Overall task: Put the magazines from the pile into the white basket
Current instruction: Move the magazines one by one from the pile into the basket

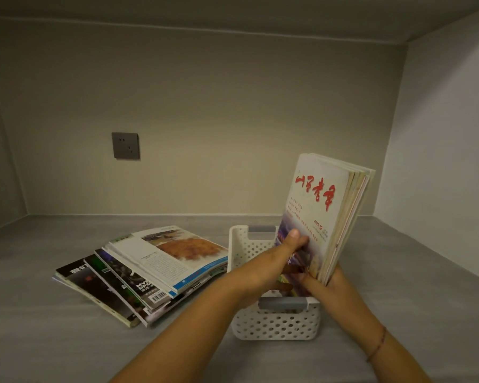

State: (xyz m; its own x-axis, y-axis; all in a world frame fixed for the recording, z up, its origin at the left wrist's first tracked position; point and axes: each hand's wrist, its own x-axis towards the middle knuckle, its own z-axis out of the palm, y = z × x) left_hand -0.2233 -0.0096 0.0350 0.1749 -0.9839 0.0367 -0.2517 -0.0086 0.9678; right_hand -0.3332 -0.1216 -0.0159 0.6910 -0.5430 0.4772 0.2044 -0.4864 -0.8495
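Several magazines stand upright in the white perforated basket, leaning right; the front cover is pale with red script. My left hand reaches over the basket and grips the lower part of that front cover, thumb on top. From the right side, my right hand holds the bottom of the upright bundle; its fingers are partly hidden behind the pages. To the left of the basket, the fanned pile of magazines lies flat on the grey surface, its top cover showing an orange picture.
The grey counter sits inside an alcove with walls behind, left and right. A dark wall socket is on the back wall. The pile's right edge nearly touches the basket's left wall.
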